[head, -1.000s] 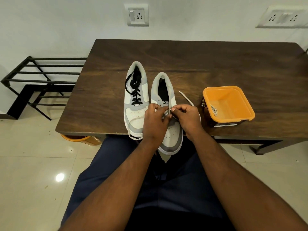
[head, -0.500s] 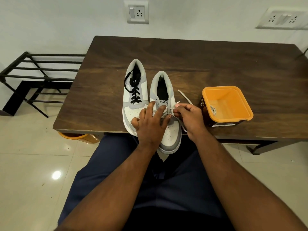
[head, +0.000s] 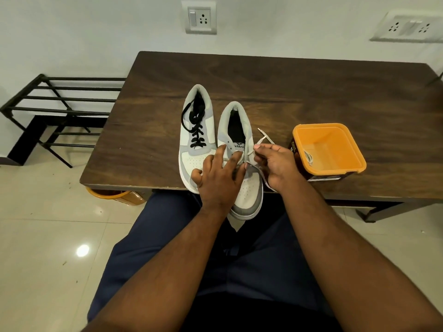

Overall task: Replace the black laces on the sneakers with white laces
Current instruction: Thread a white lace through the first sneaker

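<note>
The task looks to be near its middle. The right sneaker (head: 242,164) has no black lace any more, and a white lace (head: 261,140) is being threaded through its lower holes; how many holes are filled I cannot tell, because the hands cover them. The left sneaker (head: 195,140) keeps its black lace (head: 195,130), crossed in several rows and loose at the top, so this shoe is not started. I judge that what remains is to finish the right shoe and then do the whole left one.

The left hand (head: 218,178) lies flat and spread on the front of the right sneaker, fingers open, pressing it down and holding nothing. The right hand (head: 275,164) is closed in a pinch on the white lace, beside the shoe's tongue; the free end of the lace lies on the table (head: 311,92) behind it.

Both sneakers stand side by side at the near edge of the table, toes toward the person. They are white and grey, with smooth panels, small holes on the toe and a padded collar. The laces are flat and soft. The table is dark wood with visible grain. An orange plastic box (head: 345,168), square with round corners, stands at the right with something pale and lace-like inside
</note>
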A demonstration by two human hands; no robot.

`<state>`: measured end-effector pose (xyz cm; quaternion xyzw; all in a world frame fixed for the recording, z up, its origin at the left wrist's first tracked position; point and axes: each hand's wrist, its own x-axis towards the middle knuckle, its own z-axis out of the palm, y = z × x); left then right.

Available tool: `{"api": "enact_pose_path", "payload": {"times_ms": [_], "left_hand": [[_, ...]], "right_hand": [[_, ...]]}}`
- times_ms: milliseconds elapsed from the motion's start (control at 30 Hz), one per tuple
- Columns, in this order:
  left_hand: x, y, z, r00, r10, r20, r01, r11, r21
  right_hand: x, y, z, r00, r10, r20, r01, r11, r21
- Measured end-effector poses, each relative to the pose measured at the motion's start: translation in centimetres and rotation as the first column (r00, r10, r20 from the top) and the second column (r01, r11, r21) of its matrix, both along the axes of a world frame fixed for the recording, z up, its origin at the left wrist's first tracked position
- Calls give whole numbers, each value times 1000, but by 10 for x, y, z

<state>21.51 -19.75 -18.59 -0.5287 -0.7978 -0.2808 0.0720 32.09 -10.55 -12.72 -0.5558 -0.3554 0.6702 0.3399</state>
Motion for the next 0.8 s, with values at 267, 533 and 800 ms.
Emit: {"api": "enact_pose_path", "payload": {"times_ms": [267,533,800], "left_hand": [[1,-1,-1,1000,6,3,-6,1000,4],[1,-2,0,1000,16,-19,-16,1000,-9],[1,-2,1,998,38,-57,-39,999,-9]], "right_hand": [[-3,-15,-11,987,110,115,-126,982,139],[7,-1,4,988,140,59,-144,986,82],[-2,-6,0,985,89,147,-110,983,147]]}}
